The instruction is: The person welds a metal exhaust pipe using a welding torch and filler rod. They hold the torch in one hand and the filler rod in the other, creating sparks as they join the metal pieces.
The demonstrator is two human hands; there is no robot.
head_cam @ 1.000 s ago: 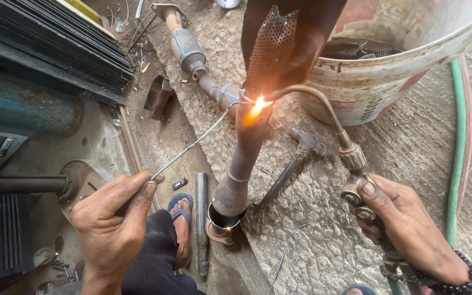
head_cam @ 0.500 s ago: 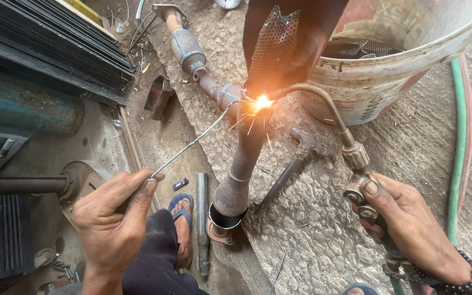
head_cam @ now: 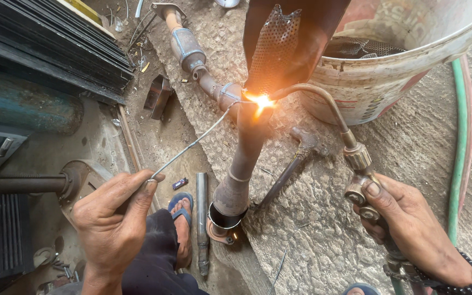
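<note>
Since the earlier frames little has shifted: the flame has crept slightly along the joint and both hands have stayed nearly where they were. The left hand (head_cam: 113,218) pinches a thin filler rod (head_cam: 192,145) between thumb and curled fingers, and the rod slants up and to the right until its tip meets the glowing spot (head_cam: 260,101). The right hand (head_cam: 411,226) is closed around the handle of a gas torch (head_cam: 356,158), thumb resting on a brass knob; the torch's curved neck arches over so that its tip sits at the same bright spot. That spot lies on a rusty exhaust pipe (head_cam: 244,158), which rests on a rough stone slab (head_cam: 323,229) and runs away toward the upper left. A dark perforated metal sheet (head_cam: 279,49) stands just behind the flame. A hammer (head_cam: 296,158) lies on the slab between pipe and torch. A white bucket (head_cam: 389,76) stands behind, and a green hose (head_cam: 457,153) trails along the right. A sandalled foot (head_cam: 181,210) shows below.
</note>
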